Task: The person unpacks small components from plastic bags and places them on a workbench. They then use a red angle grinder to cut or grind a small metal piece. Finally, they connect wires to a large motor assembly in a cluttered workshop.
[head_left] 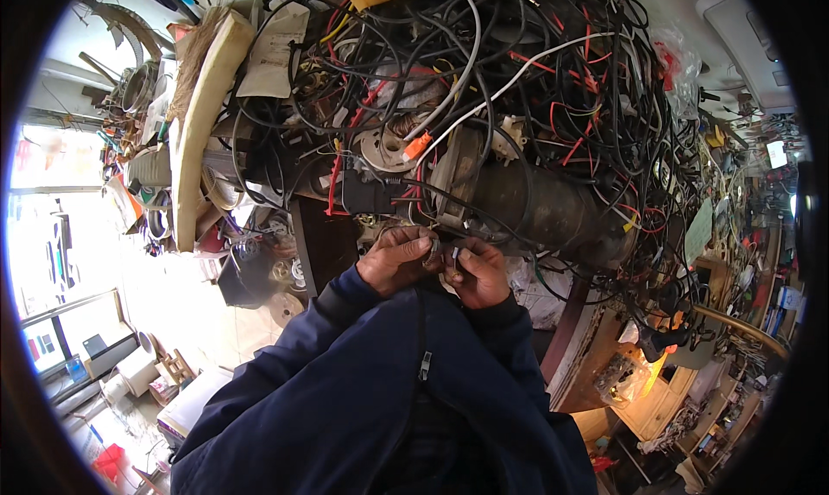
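Observation:
Close in front of my jacket, my left hand (399,258) is closed, thumb and fingers pinching a small dark piece (434,248), too small to name. Beside it my right hand (477,273) pinches another small piece with a pale edge (456,253). The fingertips of both hands nearly meet. Just beyond them lies a large dusty cylindrical body like a motor housing (561,208). A black box-like part (367,195) with red wires sits beyond my left hand. An orange connector (418,146) lies among cables farther back.
A dense tangle of black, red and white cables (492,72) covers the far side of the bench. A long pale-edged brush (207,124) stands at the left. To the lower right is a wooden drawer (652,400); crowded shelves line the right.

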`<control>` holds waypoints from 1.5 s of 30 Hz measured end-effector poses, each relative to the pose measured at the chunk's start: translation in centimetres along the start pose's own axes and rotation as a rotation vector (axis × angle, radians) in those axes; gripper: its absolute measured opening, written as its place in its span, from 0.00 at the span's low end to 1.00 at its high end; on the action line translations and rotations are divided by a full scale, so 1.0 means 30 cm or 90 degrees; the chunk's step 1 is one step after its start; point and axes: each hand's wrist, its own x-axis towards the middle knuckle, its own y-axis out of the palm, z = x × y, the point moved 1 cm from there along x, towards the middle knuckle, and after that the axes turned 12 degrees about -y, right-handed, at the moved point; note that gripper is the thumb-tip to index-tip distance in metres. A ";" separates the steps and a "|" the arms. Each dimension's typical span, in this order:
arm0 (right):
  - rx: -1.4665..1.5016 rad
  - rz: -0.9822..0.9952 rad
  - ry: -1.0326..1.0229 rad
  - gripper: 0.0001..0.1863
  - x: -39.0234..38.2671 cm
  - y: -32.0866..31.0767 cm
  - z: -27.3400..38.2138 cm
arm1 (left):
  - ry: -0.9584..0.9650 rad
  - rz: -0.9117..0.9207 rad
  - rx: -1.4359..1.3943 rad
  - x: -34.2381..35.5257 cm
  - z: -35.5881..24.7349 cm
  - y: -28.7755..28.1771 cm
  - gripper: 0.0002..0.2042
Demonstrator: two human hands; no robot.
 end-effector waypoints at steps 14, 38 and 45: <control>-0.028 0.042 0.008 0.08 -0.092 0.020 0.025 | 0.006 0.056 -0.045 -0.043 0.083 0.020 0.11; -0.446 0.319 -0.295 0.16 -0.446 0.413 0.290 | 0.524 0.090 0.410 -0.477 0.159 0.498 0.07; -0.432 -0.149 -0.102 0.12 -0.625 0.127 0.041 | 0.051 -0.189 0.443 -0.328 0.319 0.205 0.07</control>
